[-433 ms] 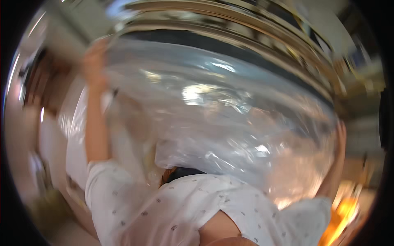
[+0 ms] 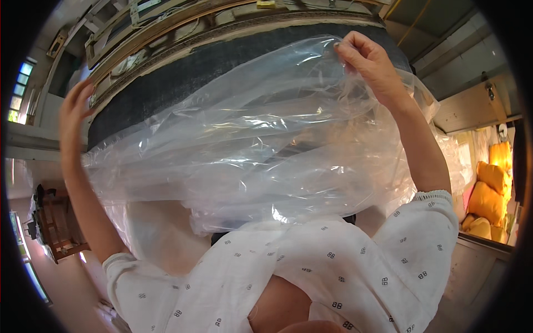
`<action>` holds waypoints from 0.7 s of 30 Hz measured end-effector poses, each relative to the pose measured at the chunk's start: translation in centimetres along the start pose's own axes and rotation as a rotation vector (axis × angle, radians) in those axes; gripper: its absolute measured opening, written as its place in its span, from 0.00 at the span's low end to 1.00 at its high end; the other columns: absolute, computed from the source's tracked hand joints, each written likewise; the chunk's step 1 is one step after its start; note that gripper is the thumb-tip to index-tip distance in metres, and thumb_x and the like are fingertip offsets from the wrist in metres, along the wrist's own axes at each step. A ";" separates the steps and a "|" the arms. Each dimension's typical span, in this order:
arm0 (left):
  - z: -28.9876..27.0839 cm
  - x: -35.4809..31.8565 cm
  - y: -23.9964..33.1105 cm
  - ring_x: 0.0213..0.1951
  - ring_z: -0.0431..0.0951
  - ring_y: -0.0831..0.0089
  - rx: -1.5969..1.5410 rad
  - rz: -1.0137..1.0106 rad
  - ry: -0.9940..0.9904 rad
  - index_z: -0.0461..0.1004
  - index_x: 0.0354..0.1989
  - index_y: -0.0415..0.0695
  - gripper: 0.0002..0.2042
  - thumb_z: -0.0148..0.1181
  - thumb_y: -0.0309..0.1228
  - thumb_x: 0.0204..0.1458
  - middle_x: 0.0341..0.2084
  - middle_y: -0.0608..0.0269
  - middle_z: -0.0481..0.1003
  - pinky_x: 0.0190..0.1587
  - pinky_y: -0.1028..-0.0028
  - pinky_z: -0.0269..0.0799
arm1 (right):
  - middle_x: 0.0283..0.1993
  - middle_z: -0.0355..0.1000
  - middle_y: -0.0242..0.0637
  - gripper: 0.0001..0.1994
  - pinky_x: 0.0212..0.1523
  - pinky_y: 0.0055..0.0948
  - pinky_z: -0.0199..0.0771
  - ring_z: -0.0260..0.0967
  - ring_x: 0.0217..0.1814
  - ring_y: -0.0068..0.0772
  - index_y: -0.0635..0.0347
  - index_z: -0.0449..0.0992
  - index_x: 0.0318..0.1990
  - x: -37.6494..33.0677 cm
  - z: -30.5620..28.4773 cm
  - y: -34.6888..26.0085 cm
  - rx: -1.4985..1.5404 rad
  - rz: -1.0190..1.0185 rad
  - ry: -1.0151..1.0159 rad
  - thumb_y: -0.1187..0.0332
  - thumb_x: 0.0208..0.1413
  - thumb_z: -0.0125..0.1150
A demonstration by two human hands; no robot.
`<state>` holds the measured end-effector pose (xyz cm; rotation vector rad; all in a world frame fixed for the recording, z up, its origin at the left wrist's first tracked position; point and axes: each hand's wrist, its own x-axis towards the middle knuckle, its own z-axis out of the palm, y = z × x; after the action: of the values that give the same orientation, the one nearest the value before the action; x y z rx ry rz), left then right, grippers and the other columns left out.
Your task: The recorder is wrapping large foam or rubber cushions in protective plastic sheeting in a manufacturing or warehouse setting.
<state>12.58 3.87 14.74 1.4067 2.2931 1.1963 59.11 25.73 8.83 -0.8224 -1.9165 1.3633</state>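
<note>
A large sheet of clear plastic film [image 2: 239,150], crinkled and shiny, lies across the dark work surface [image 2: 166,77] and hangs toward my body. With thumb and fingers pinched together, my right hand [image 2: 369,64] grips the film's far edge at the upper right. At the far left, my left hand [image 2: 75,111] is raised beside the dark surface's corner, its fingers apart and slightly bent. The film's left end reaches close to that wrist, and I see none between those fingers.
Behind the dark surface runs a wooden rail [image 2: 183,30] with cables and frame parts. Yellow-orange bundles [image 2: 491,188] are stacked at the right, beyond a wooden panel [image 2: 472,105]. A brown wooden stand [image 2: 55,222] is on the left, below a window [image 2: 22,89].
My right hand has come up and inward, lifting the film's far edge. The left hand now appears farther left and lower, with fingers apart. The view has turned and sharpened.
</note>
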 end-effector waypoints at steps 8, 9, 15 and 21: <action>24.9 -6.1 16.1 0.33 0.70 0.80 -0.322 0.314 -0.292 0.73 0.35 0.40 0.11 0.61 0.33 0.46 0.30 0.67 0.71 0.32 0.82 0.65 | 0.19 0.60 0.23 0.10 0.24 0.17 0.57 0.57 0.22 0.14 0.57 0.68 0.25 -0.5 -1.9 -1.3 -0.178 -0.220 -0.061 0.62 0.52 0.57; 26.0 -6.0 16.0 0.31 0.69 0.82 -0.589 0.039 -0.411 0.73 0.31 0.39 0.10 0.61 0.32 0.46 0.28 0.68 0.70 0.33 0.82 0.64 | 0.20 0.61 0.26 0.09 0.25 0.19 0.57 0.58 0.23 0.17 0.58 0.68 0.26 -0.1 -3.7 -1.6 -0.497 -0.344 -0.052 0.64 0.50 0.58; 21.8 -7.8 8.1 0.28 0.63 0.85 -0.421 0.162 0.061 0.73 0.30 0.40 0.03 0.59 0.25 0.48 0.25 0.73 0.66 0.33 0.86 0.60 | 0.25 0.69 0.34 0.05 0.31 0.35 0.67 0.67 0.32 0.38 0.54 0.72 0.27 -1.4 -13.0 6.7 -1.334 -0.373 0.049 0.65 0.46 0.54; 0.2 -11.8 -8.1 0.34 0.69 0.74 0.225 -0.115 0.408 0.72 0.38 0.38 0.15 0.55 0.38 0.51 0.32 0.64 0.71 0.40 0.75 0.66 | 0.24 0.69 0.38 0.06 0.31 0.39 0.67 0.68 0.32 0.42 0.52 0.73 0.24 -7.6 -6.5 10.0 -0.924 -0.232 -0.171 0.63 0.42 0.53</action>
<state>13.58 -7.43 6.02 1.1580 2.8197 1.3236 70.05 26.08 -0.11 -0.8506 -2.7038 0.3619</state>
